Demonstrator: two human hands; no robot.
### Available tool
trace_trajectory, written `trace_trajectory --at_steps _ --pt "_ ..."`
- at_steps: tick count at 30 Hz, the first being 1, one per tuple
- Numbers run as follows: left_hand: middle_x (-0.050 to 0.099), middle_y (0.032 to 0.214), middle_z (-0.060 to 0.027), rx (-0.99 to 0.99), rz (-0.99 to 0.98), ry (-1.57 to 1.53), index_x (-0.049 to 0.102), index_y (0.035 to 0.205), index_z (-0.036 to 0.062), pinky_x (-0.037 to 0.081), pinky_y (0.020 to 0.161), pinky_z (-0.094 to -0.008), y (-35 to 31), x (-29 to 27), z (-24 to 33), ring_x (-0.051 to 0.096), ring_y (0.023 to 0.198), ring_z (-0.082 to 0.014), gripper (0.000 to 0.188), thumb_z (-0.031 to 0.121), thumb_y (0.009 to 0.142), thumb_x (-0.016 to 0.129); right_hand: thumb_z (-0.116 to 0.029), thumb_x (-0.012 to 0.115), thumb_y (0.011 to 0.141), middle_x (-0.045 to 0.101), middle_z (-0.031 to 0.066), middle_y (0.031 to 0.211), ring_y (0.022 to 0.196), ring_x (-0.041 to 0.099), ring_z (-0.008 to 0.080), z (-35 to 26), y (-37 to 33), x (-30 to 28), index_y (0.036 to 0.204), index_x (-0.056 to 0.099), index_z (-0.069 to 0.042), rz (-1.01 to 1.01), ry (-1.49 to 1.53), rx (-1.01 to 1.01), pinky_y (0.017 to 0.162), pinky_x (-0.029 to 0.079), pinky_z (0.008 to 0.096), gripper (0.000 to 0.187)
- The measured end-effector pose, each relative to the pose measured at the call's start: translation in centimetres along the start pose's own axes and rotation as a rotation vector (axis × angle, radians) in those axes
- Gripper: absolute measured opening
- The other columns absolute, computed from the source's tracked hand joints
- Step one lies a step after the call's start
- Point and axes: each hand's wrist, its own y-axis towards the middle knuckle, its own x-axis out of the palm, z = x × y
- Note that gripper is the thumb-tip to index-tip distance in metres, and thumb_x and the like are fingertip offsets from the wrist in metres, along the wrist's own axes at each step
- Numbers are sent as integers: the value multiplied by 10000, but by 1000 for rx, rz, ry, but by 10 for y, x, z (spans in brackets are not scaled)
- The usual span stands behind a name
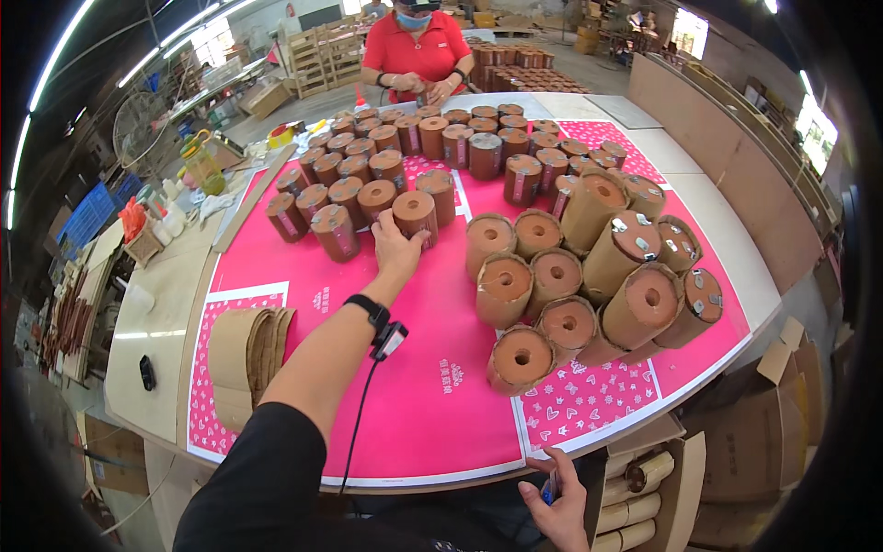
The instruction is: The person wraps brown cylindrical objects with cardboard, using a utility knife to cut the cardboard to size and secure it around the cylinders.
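My left hand (401, 250) reaches over the pink sheet (395, 368), its fingers around a brown cylinder (415, 213) with a round hole in its top. That cylinder stands upright at the near edge of a group of similar brown cylinders (335, 232), several with metal clips on top. Low at the table's front edge, my right hand (561, 511) is closed on a small blue object (550, 488), mostly hidden by the fingers. To the right stand several larger cylinders wrapped in brown paper (521, 359), some stacked on others.
Curved brown paper sheets (244, 354) are stacked at the left. A co-worker in a red shirt (418, 55) handles something at the far edge. An open carton (685, 488) with wrapped rolls stands below the right edge. A black cable (357, 428) hangs from my left wrist.
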Motion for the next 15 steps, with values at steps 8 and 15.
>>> trace_trajectory --at_steps 8,15 --pt "569 1365 -274 -107 -127 -224 307 1526 -3 473 1031 -418 15 14 28 573 1259 -342 972 402 811 827 -98 783 842 721 106 976 666 520 35 6 -18 -17 1358 498 -4 94 52 114 630 434 206 598" --pt "598 1309 -165 263 -682 -326 485 1429 45 501 987 -382 -90 -68 85 580 1214 -239 621 238 897 742 -27 722 852 679 81 895 737 606 87 15 -7 -26 1248 527 -13 32 134 128 673 486 230 442"
